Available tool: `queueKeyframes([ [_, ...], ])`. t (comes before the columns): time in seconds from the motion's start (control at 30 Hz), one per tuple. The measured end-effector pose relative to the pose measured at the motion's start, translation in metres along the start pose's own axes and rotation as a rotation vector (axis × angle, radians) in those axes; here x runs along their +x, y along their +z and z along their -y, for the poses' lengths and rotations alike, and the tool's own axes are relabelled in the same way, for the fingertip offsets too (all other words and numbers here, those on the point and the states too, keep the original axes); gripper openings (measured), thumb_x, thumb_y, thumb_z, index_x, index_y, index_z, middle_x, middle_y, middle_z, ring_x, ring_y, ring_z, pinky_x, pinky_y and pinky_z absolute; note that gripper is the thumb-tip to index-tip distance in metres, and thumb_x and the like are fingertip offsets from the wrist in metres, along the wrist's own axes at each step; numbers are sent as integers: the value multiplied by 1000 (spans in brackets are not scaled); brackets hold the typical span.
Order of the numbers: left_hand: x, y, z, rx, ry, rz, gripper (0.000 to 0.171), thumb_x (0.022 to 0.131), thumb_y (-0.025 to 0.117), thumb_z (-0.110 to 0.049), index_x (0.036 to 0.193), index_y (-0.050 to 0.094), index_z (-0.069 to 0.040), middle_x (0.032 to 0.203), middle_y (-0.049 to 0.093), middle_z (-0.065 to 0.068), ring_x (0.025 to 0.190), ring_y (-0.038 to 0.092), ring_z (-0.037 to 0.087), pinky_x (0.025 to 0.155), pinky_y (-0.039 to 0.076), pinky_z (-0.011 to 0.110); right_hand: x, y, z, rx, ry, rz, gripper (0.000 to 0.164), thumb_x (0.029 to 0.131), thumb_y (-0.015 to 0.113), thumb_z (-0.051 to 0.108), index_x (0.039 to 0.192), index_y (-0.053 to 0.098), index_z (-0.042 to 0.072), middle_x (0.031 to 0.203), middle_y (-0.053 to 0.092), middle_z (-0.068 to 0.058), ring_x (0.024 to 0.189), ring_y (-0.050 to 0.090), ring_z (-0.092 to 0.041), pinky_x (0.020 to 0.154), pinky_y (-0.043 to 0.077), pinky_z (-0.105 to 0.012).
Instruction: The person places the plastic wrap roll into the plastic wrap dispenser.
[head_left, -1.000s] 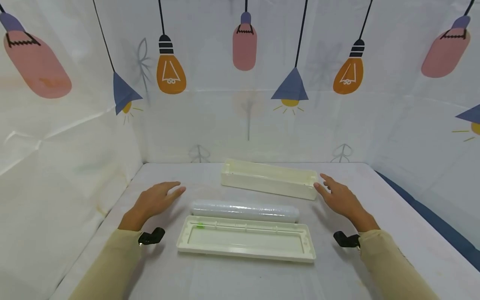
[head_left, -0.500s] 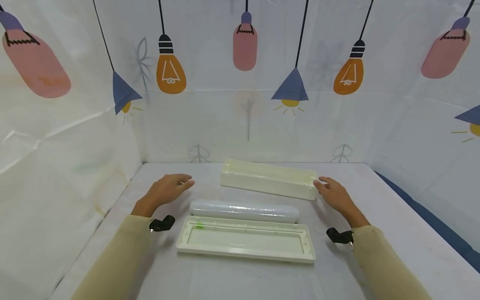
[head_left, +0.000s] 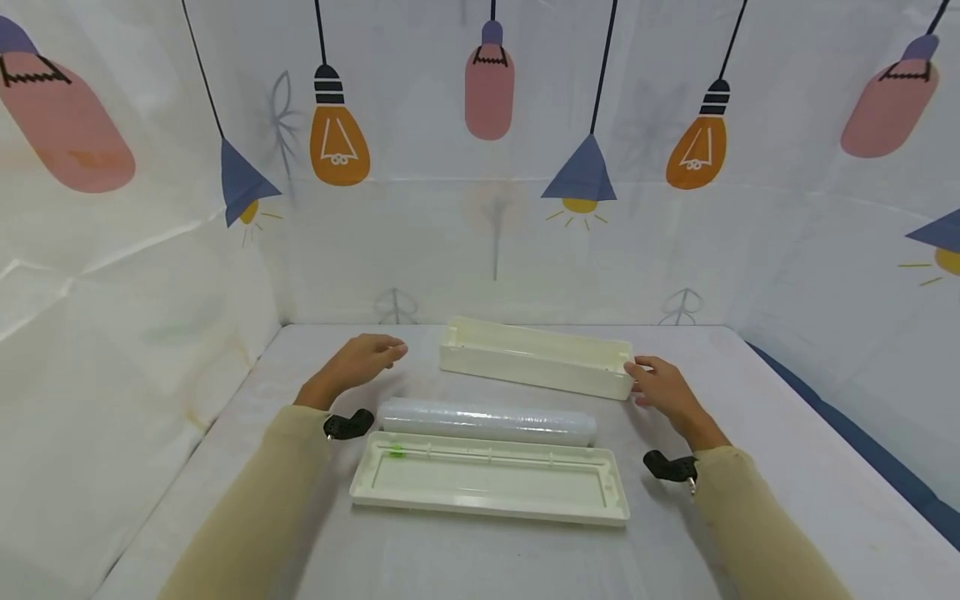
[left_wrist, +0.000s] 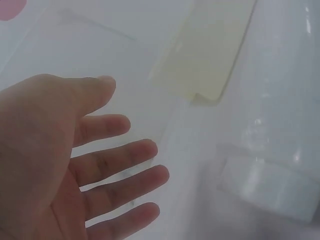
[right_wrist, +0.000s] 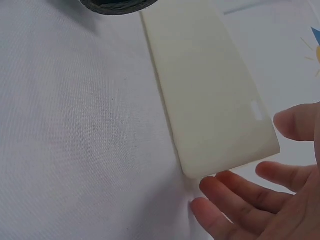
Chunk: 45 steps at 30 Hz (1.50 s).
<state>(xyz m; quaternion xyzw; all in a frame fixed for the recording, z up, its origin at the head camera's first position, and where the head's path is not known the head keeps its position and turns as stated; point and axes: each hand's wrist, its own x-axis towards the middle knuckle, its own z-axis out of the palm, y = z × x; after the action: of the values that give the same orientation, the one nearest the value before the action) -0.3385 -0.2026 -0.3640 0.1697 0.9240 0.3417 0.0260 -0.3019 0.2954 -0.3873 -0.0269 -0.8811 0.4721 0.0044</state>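
A long cream plastic box (head_left: 536, 377) with an open top lies at the back of the table, slightly slanted. My right hand (head_left: 667, 390) is at its right end; the right wrist view has the fingertips (right_wrist: 212, 187) at or very near the end wall, not curled round it. My left hand (head_left: 356, 362) hovers left of the box with spread fingers, touching nothing; in the left wrist view a gap separates it from the box (left_wrist: 205, 50). In front lies a roll of cling film (head_left: 487, 421). Nearest me is a shallow cream lid (head_left: 487, 483), inner side up.
A white cloth covers the table (head_left: 435, 558). White sheeting (head_left: 420, 242) printed with lamps encloses the back and both sides. A small green mark (head_left: 397, 451) shows on the lid. Each wrist carries a black camera mount (head_left: 348, 425).
My left hand has moved forward and to the right, towards the box's left end. My right hand has shifted slightly left and down against the box's right end. The box, roll and lid stay put.
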Motion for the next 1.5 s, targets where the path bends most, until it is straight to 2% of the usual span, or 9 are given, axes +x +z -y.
queueKeyframes([
  [0.1, 7, 2, -2, -80, -22, 24, 51, 106, 50, -38, 139, 57, -1, 129, 64, 18, 110, 65, 32, 97, 48, 54, 1, 0, -1, 1, 12, -2, 65, 107, 46, 36, 148, 32, -12, 131, 52, -36, 110, 61, -39, 83, 58, -37],
  [0.3, 20, 9, -5, -276, -81, 73, 51, 107, 49, -33, 142, 52, 5, 133, 61, 23, 116, 63, 35, 95, 52, 46, 4, 1, -6, 16, 30, -3, 64, 107, 47, 34, 148, 32, -13, 133, 51, -36, 110, 61, -36, 85, 57, -35],
  [0.47, 30, 16, -7, -373, -162, 81, 54, 106, 50, -35, 144, 49, 4, 135, 60, 23, 119, 61, 35, 99, 50, 47, 6, 2, -10, 35, 29, 3, 65, 107, 47, 35, 148, 32, -13, 136, 49, -36, 112, 60, -37, 87, 57, -36],
  [0.67, 39, 28, -12, -489, -223, 83, 55, 105, 52, -35, 144, 47, 4, 137, 57, 25, 122, 59, 37, 100, 50, 44, 7, 3, -12, 40, 25, -1, 65, 107, 47, 37, 148, 34, -12, 135, 50, -35, 113, 60, -37, 89, 56, -37],
  [0.83, 45, 34, -20, -544, -263, 76, 54, 105, 53, -33, 144, 47, 4, 139, 55, 25, 124, 57, 36, 102, 49, 43, 7, 4, -13, 49, 24, -2, 66, 106, 48, 38, 147, 35, -12, 135, 50, -34, 113, 59, -36, 89, 56, -37],
  [1.03, 51, 40, -27, -599, -279, 60, 54, 106, 51, -29, 146, 42, 7, 141, 50, 26, 128, 52, 38, 107, 44, 45, 7, 4, -13, 60, 25, 1, 67, 106, 49, 40, 148, 35, -11, 138, 49, -34, 116, 58, -37, 91, 56, -36],
  [1.23, 63, 50, -29, -666, -333, 21, 51, 105, 53, -27, 141, 47, 8, 136, 50, 25, 126, 52, 38, 108, 43, 44, 6, 6, -11, 64, 32, 8, 70, 106, 48, 41, 149, 33, -11, 140, 47, -34, 120, 56, -40, 94, 54, -39],
  [1.33, 65, 54, -30, -659, -342, 16, 49, 105, 52, -26, 141, 48, 7, 135, 50, 23, 124, 52, 37, 107, 44, 43, 6, 7, -11, 76, 35, 7, 68, 106, 48, 40, 149, 33, -12, 140, 47, -34, 121, 55, -40, 94, 54, -38],
  [1.5, 65, 56, -34, -642, -339, 9, 50, 107, 49, -22, 147, 42, 6, 139, 51, 24, 124, 53, 36, 107, 44, 44, 6, 8, -11, 85, 29, -5, 65, 107, 47, 37, 148, 35, -11, 138, 48, -34, 120, 56, -39, 93, 55, -37],
])
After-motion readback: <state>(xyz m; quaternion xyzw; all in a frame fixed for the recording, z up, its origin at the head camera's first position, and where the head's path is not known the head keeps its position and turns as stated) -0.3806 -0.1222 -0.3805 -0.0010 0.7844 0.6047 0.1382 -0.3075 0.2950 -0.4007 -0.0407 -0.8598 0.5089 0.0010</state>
